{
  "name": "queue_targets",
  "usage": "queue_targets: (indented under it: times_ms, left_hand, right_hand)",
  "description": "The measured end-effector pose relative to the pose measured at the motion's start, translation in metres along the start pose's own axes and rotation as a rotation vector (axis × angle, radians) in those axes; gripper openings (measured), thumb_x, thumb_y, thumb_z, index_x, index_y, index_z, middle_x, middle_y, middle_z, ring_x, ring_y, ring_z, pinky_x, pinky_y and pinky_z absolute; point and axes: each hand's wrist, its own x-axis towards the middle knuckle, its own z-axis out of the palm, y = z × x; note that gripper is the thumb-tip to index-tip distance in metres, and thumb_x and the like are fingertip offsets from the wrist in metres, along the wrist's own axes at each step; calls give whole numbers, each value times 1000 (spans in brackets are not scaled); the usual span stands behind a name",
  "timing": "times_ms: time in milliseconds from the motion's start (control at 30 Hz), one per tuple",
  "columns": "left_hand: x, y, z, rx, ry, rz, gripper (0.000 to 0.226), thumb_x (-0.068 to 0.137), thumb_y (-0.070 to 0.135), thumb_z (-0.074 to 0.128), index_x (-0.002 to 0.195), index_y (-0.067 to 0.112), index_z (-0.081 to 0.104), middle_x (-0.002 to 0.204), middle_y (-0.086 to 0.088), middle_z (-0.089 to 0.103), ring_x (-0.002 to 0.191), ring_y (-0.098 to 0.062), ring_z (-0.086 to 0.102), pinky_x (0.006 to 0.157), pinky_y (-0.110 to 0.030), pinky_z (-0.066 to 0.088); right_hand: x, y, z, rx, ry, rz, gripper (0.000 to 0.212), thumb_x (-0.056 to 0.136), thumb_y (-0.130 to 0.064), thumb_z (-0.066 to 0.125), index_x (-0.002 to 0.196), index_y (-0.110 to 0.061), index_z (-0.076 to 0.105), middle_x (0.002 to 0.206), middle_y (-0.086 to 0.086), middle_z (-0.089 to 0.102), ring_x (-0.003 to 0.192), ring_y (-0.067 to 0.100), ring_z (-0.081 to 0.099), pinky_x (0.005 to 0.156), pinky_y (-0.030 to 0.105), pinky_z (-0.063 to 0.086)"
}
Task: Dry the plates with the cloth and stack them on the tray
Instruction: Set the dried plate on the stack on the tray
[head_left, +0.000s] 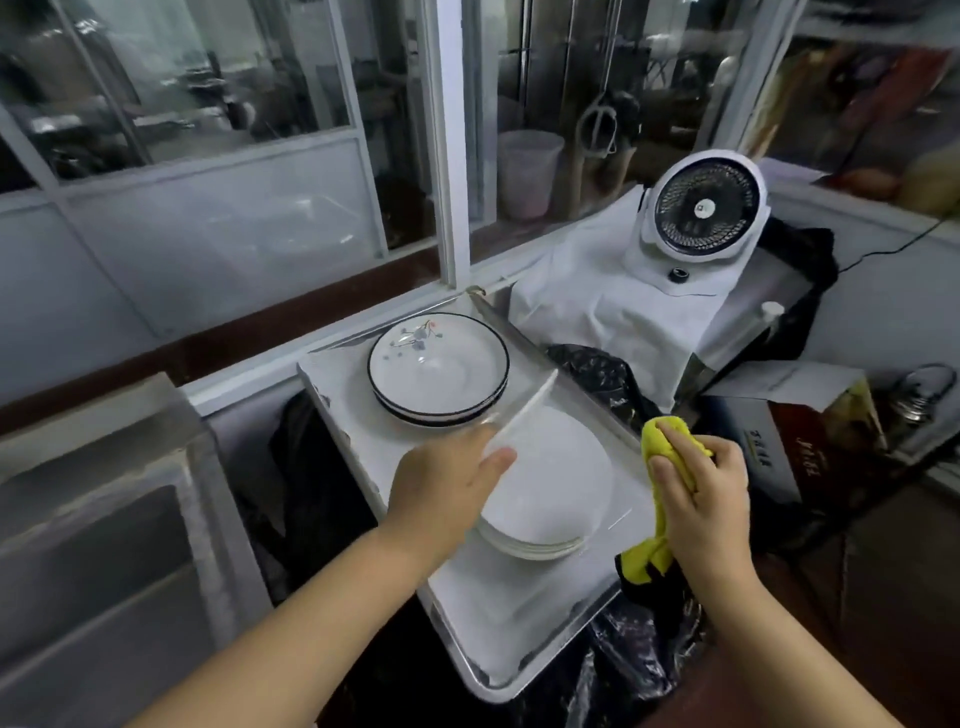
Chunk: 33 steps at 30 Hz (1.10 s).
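- Holding a white plate (524, 410) up on its edge with my left hand (447, 486), I have my thumb on the near side and my fingers curled behind the rim.
- That plate is tilted up above a pile of plain white plates (550, 488) and looks blurry, so I cannot tell if it touches the pile.
- My right hand (706, 491) squeezes the yellow cloth (662, 462). The cloth sticks out above my fingers, and a long bit hangs down under my palm.
- The cloth is off to the right of the plate and does not touch it.
- The pile of plain white plates sits in the middle of the tray (498, 618), which is shiny metal with a raised rim.
- A second pile, of plates with a dark rim (439, 371), sits at the far end of the same tray, just beside the white pile. The top one has a small flower picture on it.
- Past the tray stands a small white fan (704, 208) on a white cloth cover (602, 306).
- A black plastic bag (597, 374) lies just to the right of the tray.
- Some boxes (779, 441) sit on the right, near my right hand.
- A grey metal sink (98, 545) is on my left, well apart from the tray.
- Big glass windows (208, 78) fill the wall behind it all.
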Motion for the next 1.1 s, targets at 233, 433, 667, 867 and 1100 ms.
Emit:
queue_targets:
  times_ms: [233,433,667,867,1100]
  left_hand:
    - [8,1,59,454,-87,508,35,87,30,42,91,12,73,83,-1,71,70,-17,68,45,-27,50]
    - [6,-22,95,543,26,656,18,72,11,72,89,9,73,82,-6,69,68,-19,67,49,-27,51]
    - [0,-38,113,555,66,753,28,75,3,54,103,7,55,93,-8,71,85,-21,67,65,-29,55]
    - [-7,-46,128,541,-1,728,22,84,7,51,87,10,73,93,-8,71,89,-23,69,73,-32,57]
    - [-2,-45,137,521,-172,583,53,80,60,46,88,12,70,91,-2,68,81,-20,65,69,-30,53]
  right_hand:
    - [1,30,-17,30,21,113,34,89,-8,62,123,-14,62,109,3,42,104,23,47,92,34,37]
    - [-2,45,-19,29,28,162,34,89,-7,62,122,-14,62,108,5,43,103,22,46,89,30,35]
    - [-3,52,-9,29,24,159,35,88,-8,62,122,-18,61,109,7,44,105,27,48,93,40,41]
    - [-3,57,2,5,-5,189,36,89,-14,62,124,-24,60,108,1,42,104,25,48,92,46,43]
    - [-7,59,13,9,-36,199,36,89,-14,62,124,-23,60,109,2,43,105,23,46,95,44,41]
